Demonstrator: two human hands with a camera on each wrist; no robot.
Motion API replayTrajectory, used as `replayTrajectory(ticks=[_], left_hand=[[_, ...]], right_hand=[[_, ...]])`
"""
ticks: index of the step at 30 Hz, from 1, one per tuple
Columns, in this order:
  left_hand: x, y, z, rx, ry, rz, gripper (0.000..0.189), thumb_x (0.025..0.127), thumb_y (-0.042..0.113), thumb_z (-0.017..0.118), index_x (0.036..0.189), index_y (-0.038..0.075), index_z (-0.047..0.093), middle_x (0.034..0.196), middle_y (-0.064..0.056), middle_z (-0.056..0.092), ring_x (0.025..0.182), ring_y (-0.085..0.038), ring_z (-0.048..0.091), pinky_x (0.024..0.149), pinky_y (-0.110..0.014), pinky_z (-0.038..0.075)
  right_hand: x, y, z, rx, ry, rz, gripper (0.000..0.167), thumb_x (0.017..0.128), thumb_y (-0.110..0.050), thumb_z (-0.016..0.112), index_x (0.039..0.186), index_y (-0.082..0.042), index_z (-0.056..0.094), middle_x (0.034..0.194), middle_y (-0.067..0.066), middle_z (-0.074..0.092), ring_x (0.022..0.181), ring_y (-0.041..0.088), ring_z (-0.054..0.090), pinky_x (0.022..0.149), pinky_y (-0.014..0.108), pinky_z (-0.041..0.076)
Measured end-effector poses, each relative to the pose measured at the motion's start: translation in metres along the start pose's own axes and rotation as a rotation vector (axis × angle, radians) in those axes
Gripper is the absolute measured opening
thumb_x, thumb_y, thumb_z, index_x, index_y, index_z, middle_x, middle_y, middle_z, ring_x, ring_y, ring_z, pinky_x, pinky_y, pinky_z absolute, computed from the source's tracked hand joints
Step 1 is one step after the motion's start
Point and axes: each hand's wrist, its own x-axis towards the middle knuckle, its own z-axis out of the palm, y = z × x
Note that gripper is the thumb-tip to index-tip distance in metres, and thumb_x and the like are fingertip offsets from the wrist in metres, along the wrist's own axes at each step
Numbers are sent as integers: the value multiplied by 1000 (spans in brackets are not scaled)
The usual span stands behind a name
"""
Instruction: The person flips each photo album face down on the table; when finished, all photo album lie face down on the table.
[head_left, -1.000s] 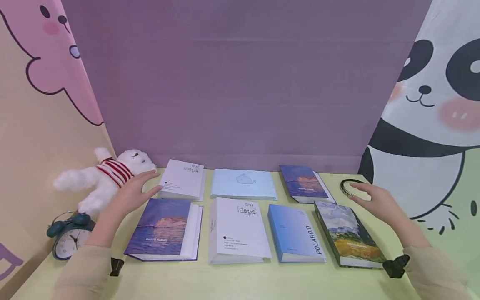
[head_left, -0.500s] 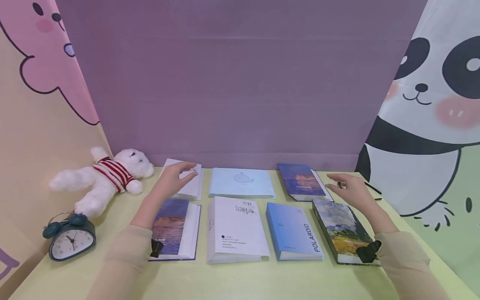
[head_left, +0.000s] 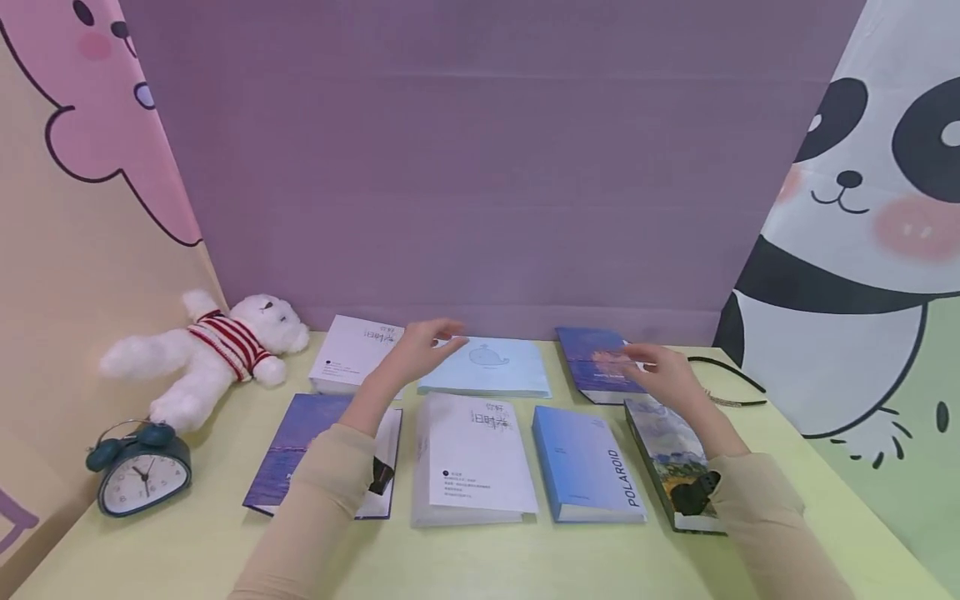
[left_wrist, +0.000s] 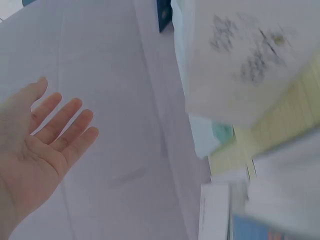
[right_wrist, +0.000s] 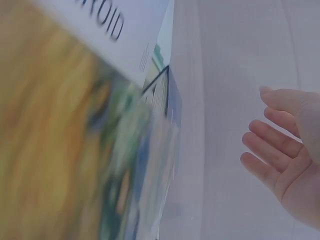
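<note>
My left hand hovers at the left end of a pale blue whale-cover album, beside a white album in the back row. Its fingers are loosely extended with nothing between them, as the left wrist view also shows. On the other side, my right hand is raised by the back-right photo album, partly covering it. It too holds nothing; its fingers are spread in the right wrist view. Beneath my right forearm lies a book with a painted landscape cover. My left forearm partly hides another photo album.
Front and centre lie a thick white album and a blue Polaroid album. A white teddy bear and an alarm clock occupy the table's left side. A black headband lies at the right, near the panda-print wall.
Both hands have moved inward: the left went right from beside the teddy bear, past the white album; the right went left from the headband towards the photo album. The books have stayed put.
</note>
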Motion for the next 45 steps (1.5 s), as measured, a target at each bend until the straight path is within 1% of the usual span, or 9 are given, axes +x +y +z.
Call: replayTrajectory(ticks=[5, 8, 12, 21, 24, 28, 34, 38, 45], left_hand=[[17, 13, 13, -33, -13, 32, 36, 96, 29, 53, 126, 9, 58, 125, -6, 62, 115, -20, 58, 99, -35, 46], [26, 22, 19, -46, -13, 41, 35, 96, 28, 54, 126, 10, 59, 122, -5, 63, 113, -20, 59, 97, -34, 48], [38, 33, 28, -59, -34, 44, 35, 97, 28, 53, 127, 12, 58, 123, -6, 63, 112, -21, 59, 96, -34, 48], [66, 47, 63, -35, -80, 70, 37, 98, 29, 51, 129, 10, 56, 121, -6, 63, 111, -20, 59, 95, -34, 48], [72, 48, 78, -52, -81, 74, 35, 97, 27, 52, 128, 11, 56, 120, -6, 64, 110, -20, 60, 93, -34, 49], [76, 47, 98, -129, -90, 41, 33, 97, 24, 53, 126, 11, 58, 120, -7, 64, 110, -20, 60, 91, -32, 51], [79, 41, 123, -182, -101, -12, 34, 96, 25, 54, 127, 10, 58, 122, -8, 63, 110, -22, 61, 89, -29, 51], [81, 38, 134, -189, -150, -46, 37, 97, 30, 52, 130, 12, 55, 124, -7, 61, 113, -22, 59, 91, -30, 50], [85, 36, 152, -174, -229, -70, 40, 98, 31, 49, 132, 12, 53, 125, -8, 60, 118, -22, 55, 94, -33, 48]], right_hand=[[10, -3, 7, 38, -9, 9, 43, 96, -21, 55, 129, 6, 51, 131, 28, 51, 117, 43, 50, 96, 54, 44], [18, -4, 15, 69, -4, 10, 44, 95, -25, 56, 128, 3, 53, 127, 26, 55, 115, 40, 53, 97, 52, 44], [25, -2, 26, 89, -12, -5, 41, 94, -23, 58, 127, 2, 55, 122, 24, 60, 113, 39, 55, 96, 50, 46], [28, 1, 31, 88, -89, 26, 45, 93, -24, 59, 131, 0, 52, 128, 24, 55, 120, 42, 50, 99, 53, 42], [27, 3, 30, 81, -93, 40, 46, 93, -25, 59, 131, 1, 52, 128, 24, 55, 119, 43, 49, 98, 54, 42], [26, 10, 32, 69, -103, 60, 47, 92, -24, 60, 131, 2, 51, 129, 25, 54, 118, 44, 49, 95, 56, 43], [26, 29, 46, 103, -155, 79, 55, 90, -18, 63, 136, 3, 44, 143, 26, 38, 125, 45, 43, 99, 55, 40], [26, 32, 52, 109, -182, 64, 58, 90, -18, 64, 138, 5, 42, 145, 26, 35, 126, 46, 42, 100, 55, 40], [24, 39, 58, 105, -166, 85, 57, 89, -22, 64, 134, 6, 46, 147, 24, 34, 132, 45, 32, 104, 58, 33]])
